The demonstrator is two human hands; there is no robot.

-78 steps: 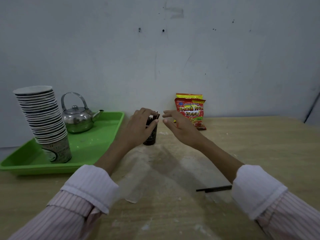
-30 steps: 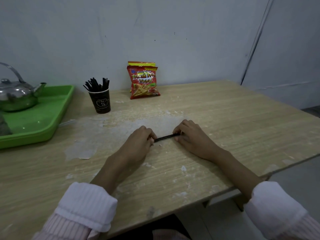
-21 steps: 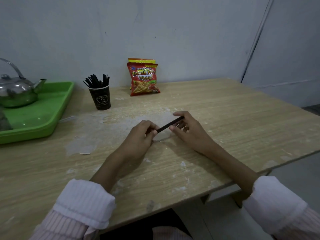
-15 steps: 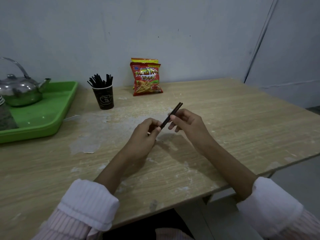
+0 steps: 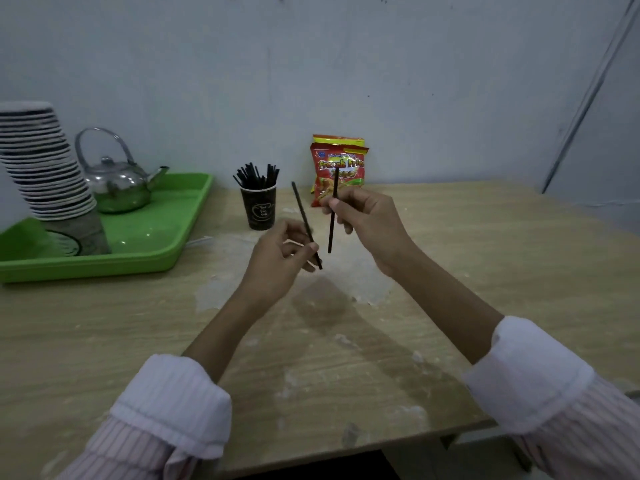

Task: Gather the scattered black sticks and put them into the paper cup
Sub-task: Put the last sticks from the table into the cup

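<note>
A dark paper cup (image 5: 259, 210) stands near the back of the wooden table with several black sticks (image 5: 255, 175) standing in it. My left hand (image 5: 277, 258) is raised above the table and pinches one black stick (image 5: 304, 220), which leans up and to the left. My right hand (image 5: 367, 220) is raised beside it and pinches a second black stick (image 5: 331, 233), held almost upright. Both hands are a short way in front and to the right of the cup.
A green tray (image 5: 162, 247) at the left holds a metal kettle (image 5: 116, 181) and a tall stack of upside-down paper cups (image 5: 45, 168). A red snack bag (image 5: 337, 164) leans on the wall behind my hands. The table's front edge (image 5: 346, 448) is near me.
The sticks that lay on the table between my hands have been lifted. Each hand now holds one stick upright, apart from the other, and both have risen towards the cup.
</note>
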